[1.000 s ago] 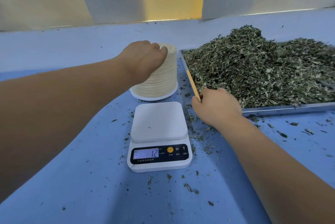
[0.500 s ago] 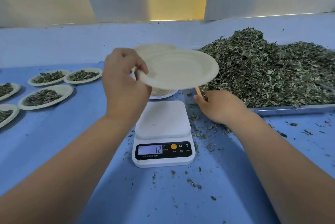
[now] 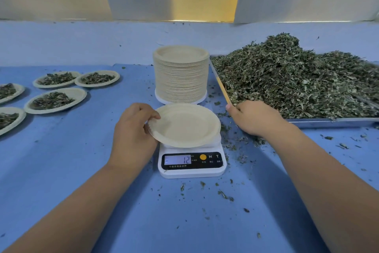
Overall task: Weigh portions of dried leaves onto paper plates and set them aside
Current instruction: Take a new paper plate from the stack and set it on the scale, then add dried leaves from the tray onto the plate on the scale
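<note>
An empty paper plate (image 3: 185, 126) lies on the white digital scale (image 3: 191, 162), whose display reads 12. My left hand (image 3: 133, 131) pinches the plate's left rim. My right hand (image 3: 255, 118) grips a thin yellow stick (image 3: 222, 90) that leans along the left edge of the metal tray (image 3: 332, 122). That tray carries a big heap of dried green leaves (image 3: 297, 76). A tall stack of paper plates (image 3: 180, 74) stands right behind the scale.
Several paper plates with leaf portions (image 3: 55, 100) lie on the blue table at the left. Leaf crumbs (image 3: 224, 194) are scattered around the scale and in front of the tray. A pale wall runs along the back.
My left hand lifted one plate off the stack, carried it down and towards me, and now it lies on the scale. My right hand stayed by the tray's corner with the stick.
</note>
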